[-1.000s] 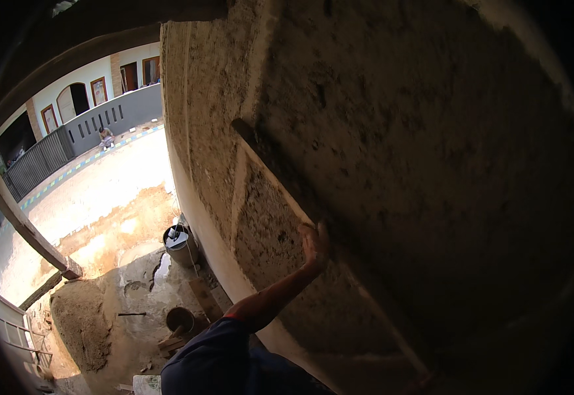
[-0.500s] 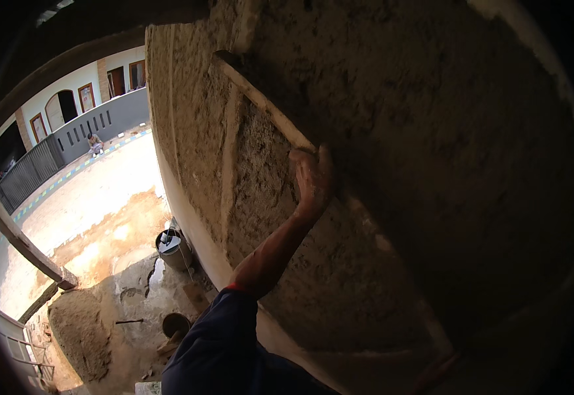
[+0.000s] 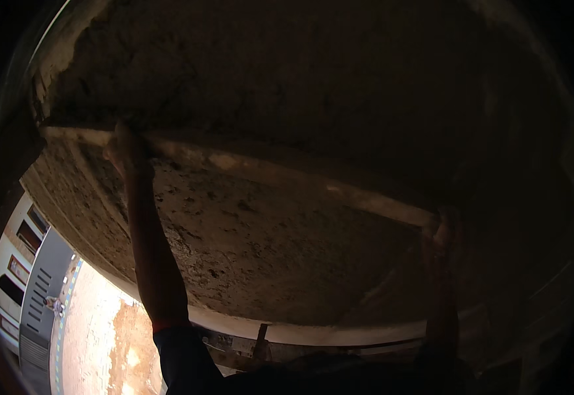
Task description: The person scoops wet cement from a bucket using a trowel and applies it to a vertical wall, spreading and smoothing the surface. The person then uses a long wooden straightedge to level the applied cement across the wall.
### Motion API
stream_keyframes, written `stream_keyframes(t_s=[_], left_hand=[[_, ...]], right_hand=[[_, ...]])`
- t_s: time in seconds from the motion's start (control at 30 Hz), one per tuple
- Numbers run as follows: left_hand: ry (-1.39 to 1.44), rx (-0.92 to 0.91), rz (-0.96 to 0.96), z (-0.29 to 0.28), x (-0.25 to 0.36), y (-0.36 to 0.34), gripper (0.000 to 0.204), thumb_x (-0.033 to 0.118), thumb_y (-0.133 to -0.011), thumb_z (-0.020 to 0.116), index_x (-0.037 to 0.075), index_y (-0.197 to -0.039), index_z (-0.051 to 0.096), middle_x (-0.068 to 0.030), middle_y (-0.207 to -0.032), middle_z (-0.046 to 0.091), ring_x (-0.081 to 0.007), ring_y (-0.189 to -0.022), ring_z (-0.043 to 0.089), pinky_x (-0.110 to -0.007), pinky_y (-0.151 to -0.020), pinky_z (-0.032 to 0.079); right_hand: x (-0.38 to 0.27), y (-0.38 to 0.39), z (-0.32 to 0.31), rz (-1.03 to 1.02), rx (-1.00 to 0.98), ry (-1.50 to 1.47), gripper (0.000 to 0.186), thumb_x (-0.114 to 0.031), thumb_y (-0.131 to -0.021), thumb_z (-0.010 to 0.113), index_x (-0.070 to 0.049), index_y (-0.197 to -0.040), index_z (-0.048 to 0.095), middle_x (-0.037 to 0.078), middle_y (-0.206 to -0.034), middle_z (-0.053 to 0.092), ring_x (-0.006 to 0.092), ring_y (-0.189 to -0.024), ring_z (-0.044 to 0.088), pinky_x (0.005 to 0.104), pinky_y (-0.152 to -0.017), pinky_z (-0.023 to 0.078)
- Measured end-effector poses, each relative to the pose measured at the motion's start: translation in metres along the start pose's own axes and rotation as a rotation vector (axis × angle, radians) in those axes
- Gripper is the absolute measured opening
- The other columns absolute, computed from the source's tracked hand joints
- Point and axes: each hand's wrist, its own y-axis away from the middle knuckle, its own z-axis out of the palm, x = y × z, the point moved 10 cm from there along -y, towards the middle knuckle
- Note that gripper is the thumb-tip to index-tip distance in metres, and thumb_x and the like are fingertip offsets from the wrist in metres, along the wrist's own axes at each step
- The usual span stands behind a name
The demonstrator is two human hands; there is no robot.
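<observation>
A long straight-edge board lies flat against a rough, wet-plastered wall, running from upper left down to the right. My left hand grips its left end, the arm stretched up from a dark blue sleeve. My right hand holds the board's right end in deep shadow. The plaster below the board looks coarse and pitted.
A pale ledge or wall base runs under the plaster. At lower left, far below, lie sunlit reddish ground and a building with arched openings and a grey railing. The right side of the view is dark.
The view has swung toward the wall. The board has turned from steeply slanted to nearly level and moved up the plaster. My right hand has come into sight on its right end.
</observation>
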Motion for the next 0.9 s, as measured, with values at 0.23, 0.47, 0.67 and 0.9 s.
stream_keyframes(t_s=[0.23, 0.47, 0.67, 0.9], left_hand=[[0.007, -0.048, -0.066, 0.014, 0.000, 0.017, 0.058, 0.039, -0.079, 0.061, -0.010, -0.110, 0.056, -0.0161, -0.099, 0.060, -0.0255, -0.082, 0.060, -0.040, -0.065, 0.048], [0.245, -0.028, -0.080, 0.018, -0.056, 0.086, 0.045, 0.032, -0.087, 0.057, -0.009, -0.104, 0.060, -0.0148, -0.090, 0.062, -0.0201, -0.073, 0.059, -0.037, -0.058, 0.048], [0.162, 0.140, 0.008, 0.008, -0.056, 0.077, 0.044, 0.036, -0.088, 0.057, -0.007, -0.087, 0.056, -0.0128, -0.094, 0.050, -0.0205, -0.081, 0.052, -0.036, -0.071, 0.046], [0.027, 0.069, 0.097, 0.030, 0.041, 0.019, 0.059, 0.033, -0.092, 0.051, -0.017, -0.109, 0.025, -0.0386, -0.104, 0.049, -0.0376, -0.103, 0.054, -0.043, -0.085, 0.043]], right_hand=[[-0.002, -0.004, -0.020, 0.035, -0.033, -0.118, 0.061, 0.008, -0.066, 0.067, -0.012, -0.122, 0.052, 0.015, -0.121, 0.045, 0.0359, -0.107, 0.047, 0.0447, -0.089, 0.044], [0.058, 0.033, -0.012, 0.066, -0.062, -0.088, 0.062, 0.009, -0.064, 0.066, -0.010, -0.121, 0.051, 0.014, -0.122, 0.046, 0.0359, -0.108, 0.047, 0.0467, -0.087, 0.044], [0.082, 0.010, -0.018, 0.000, -0.010, 0.013, 0.049, -0.025, -0.084, 0.052, -0.006, -0.128, 0.046, 0.020, -0.125, 0.046, 0.0386, -0.114, 0.046, 0.0500, -0.091, 0.041], [0.082, -0.079, -0.054, -0.225, 0.193, 0.201, 0.052, -0.039, -0.093, 0.049, -0.007, -0.133, 0.045, 0.022, -0.129, 0.045, 0.0395, -0.118, 0.045, 0.0504, -0.096, 0.039]])
